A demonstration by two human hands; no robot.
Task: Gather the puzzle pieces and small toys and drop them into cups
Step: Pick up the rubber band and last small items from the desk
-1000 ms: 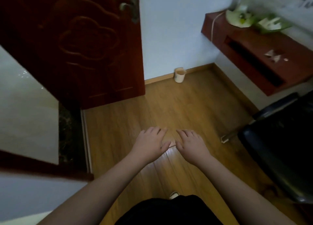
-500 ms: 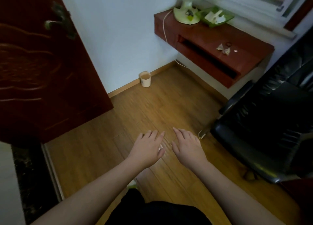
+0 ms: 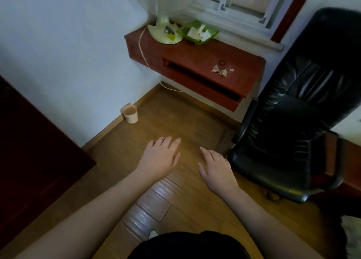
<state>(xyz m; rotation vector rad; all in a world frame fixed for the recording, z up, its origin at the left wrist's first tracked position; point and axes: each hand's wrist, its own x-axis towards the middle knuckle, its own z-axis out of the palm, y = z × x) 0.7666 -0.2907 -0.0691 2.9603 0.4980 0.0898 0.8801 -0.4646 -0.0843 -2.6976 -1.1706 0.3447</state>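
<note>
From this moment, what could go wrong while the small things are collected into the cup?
1. The cup stands on the floor by the wall, far from the small items on the red shelf; pieces might drop while carried.
2. The black chair stands close to the shelf and may hinder the right hand.
3. Both hands, left hand too, look empty; nothing is collected yet.

Black chair [image 3: 298, 110] beside red shelf [image 3: 197, 57] bearing fan [image 3: 166, 32].
</note>
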